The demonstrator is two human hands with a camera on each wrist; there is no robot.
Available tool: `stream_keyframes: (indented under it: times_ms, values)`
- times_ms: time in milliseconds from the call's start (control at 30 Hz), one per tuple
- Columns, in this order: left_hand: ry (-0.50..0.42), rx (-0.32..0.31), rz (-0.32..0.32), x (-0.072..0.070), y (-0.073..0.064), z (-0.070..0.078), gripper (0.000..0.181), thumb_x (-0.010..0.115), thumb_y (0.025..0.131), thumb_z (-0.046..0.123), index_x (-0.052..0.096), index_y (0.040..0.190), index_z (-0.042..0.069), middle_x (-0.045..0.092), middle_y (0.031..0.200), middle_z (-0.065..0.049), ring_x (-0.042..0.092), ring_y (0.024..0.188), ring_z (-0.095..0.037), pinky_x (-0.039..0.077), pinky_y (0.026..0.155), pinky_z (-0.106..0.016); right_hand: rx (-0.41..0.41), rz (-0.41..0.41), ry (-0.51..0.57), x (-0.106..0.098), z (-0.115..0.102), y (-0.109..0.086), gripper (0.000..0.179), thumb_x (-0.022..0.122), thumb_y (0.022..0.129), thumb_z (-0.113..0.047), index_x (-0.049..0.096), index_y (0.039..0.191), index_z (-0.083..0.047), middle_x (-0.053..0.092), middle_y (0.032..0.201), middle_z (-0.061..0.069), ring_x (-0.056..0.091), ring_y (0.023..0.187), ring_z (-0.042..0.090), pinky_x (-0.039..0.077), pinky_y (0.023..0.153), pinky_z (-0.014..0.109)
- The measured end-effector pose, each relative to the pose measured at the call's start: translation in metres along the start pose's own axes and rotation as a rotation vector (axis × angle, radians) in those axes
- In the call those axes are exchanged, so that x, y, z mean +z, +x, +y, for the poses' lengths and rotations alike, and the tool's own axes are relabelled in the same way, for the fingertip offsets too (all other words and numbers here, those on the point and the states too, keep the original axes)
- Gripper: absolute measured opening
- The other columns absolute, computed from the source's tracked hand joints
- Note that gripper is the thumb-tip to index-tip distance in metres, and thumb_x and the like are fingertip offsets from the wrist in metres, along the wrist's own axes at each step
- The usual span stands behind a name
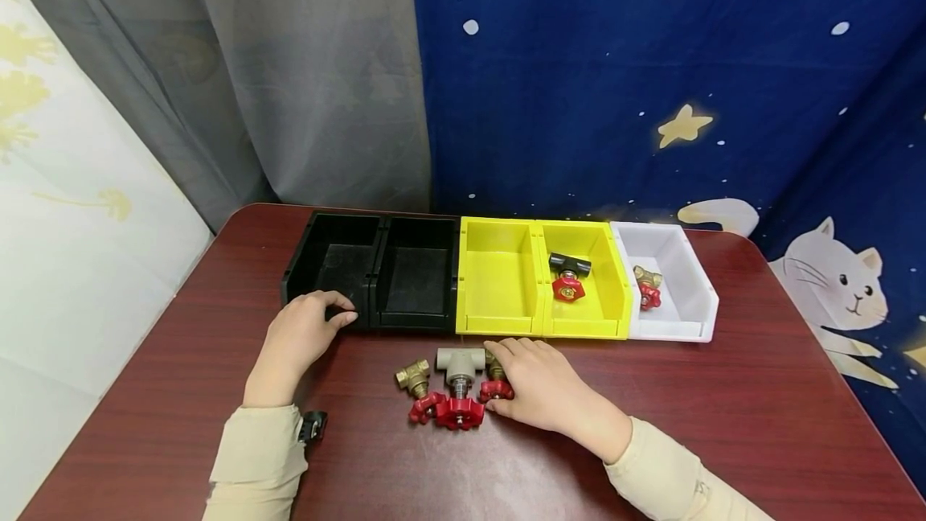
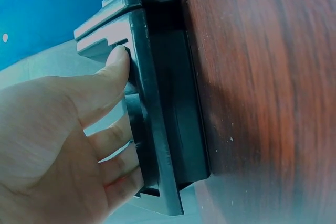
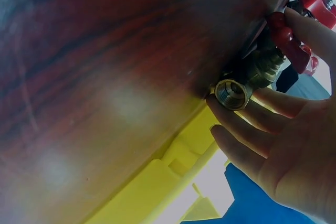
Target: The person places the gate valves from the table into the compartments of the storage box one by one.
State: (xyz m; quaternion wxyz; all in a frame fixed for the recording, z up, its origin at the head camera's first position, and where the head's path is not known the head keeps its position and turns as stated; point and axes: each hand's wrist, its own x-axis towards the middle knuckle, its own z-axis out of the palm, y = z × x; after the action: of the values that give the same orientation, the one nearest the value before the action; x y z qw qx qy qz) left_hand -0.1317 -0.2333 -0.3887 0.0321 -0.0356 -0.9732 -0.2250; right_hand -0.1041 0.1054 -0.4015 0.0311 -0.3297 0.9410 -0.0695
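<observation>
My left hand (image 1: 307, 336) rests at the front lip of the leftmost black bin (image 1: 349, 264). In the left wrist view its thumb touches the rim and the fingers reach behind the lip. My right hand (image 1: 542, 384) holds a brass valve (image 3: 257, 69) at the table, thumb against its red handwheel (image 3: 291, 43) and fingers at the threaded body. Left of it, in the head view, lie a grey valve (image 1: 460, 364) with a larger red handwheel and another brass valve (image 1: 414, 377) with a red handwheel.
Right of the leftmost bin stand another black bin (image 1: 418, 318), a yellow bin (image 1: 499, 324), a second yellow bin (image 1: 604, 320) holding a black valve (image 1: 569, 265), and a white bin (image 1: 683, 296) holding a brass valve (image 1: 648, 278). Curtains (image 1: 542, 103) hang behind the table (image 1: 405, 481).
</observation>
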Motion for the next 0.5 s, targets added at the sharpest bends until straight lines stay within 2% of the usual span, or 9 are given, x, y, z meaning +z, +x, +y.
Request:
stream_keyframes:
  times_ms: [267,500]
  values:
    - [0.001,-0.005,0.0,0.0012,0.0003,-0.0006,0.013,0.072,0.092,0.02,0.074,0.102,0.012,0.069,0.108,-0.017,0.063,0.098,-0.039,0.051,0.078,-0.056,-0.038,0.043,-0.004,-0.0009,0.0022,0.0,0.077,0.081,0.076,-0.049,0.059,0.133,-0.003,0.064,0.122,0.011,0.06,0.113,0.029,0.045,0.101,0.046]
    - [-0.001,-0.001,0.005,0.0007,0.0006,-0.0004,0.013,0.073,0.092,0.019,0.074,0.102,0.011,0.069,0.107,-0.017,0.063,0.097,-0.039,0.051,0.078,-0.056,-0.038,0.075,0.003,-0.0052,0.0031,-0.0036,0.075,0.082,0.073,-0.051,0.061,0.13,-0.005,0.064,0.115,0.007,0.06,0.108,0.026,0.047,0.1,0.044]
